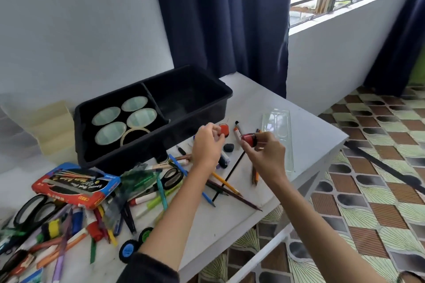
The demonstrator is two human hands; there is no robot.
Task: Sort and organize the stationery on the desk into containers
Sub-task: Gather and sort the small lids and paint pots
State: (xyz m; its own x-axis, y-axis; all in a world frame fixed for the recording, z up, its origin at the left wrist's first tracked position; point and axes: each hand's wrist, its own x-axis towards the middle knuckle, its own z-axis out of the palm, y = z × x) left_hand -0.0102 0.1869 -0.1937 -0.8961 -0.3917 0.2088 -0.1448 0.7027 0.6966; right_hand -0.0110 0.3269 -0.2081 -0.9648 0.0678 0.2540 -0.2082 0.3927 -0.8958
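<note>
My left hand point(207, 144) pinches a small red round object point(223, 130) above the desk, just in front of the black two-compartment bin point(151, 117). My right hand point(264, 151) grips a second red and black round sharpener-like piece point(250, 140) to the right of it. The bin's left compartment holds several pale oval lids point(125, 119) and a tape ring point(134, 136); its right compartment looks empty. Pencils, pens and markers point(220, 183) lie scattered under my hands. A black eraser point(228, 147) sits between the hands.
A clear plastic case point(279, 135) lies near the desk's right edge. At the left are a red and blue box point(76, 186), black scissors point(34, 211), another pair of scissors point(171, 178), small wheels point(135, 243) and more pens. A dark curtain point(225, 18) hangs behind.
</note>
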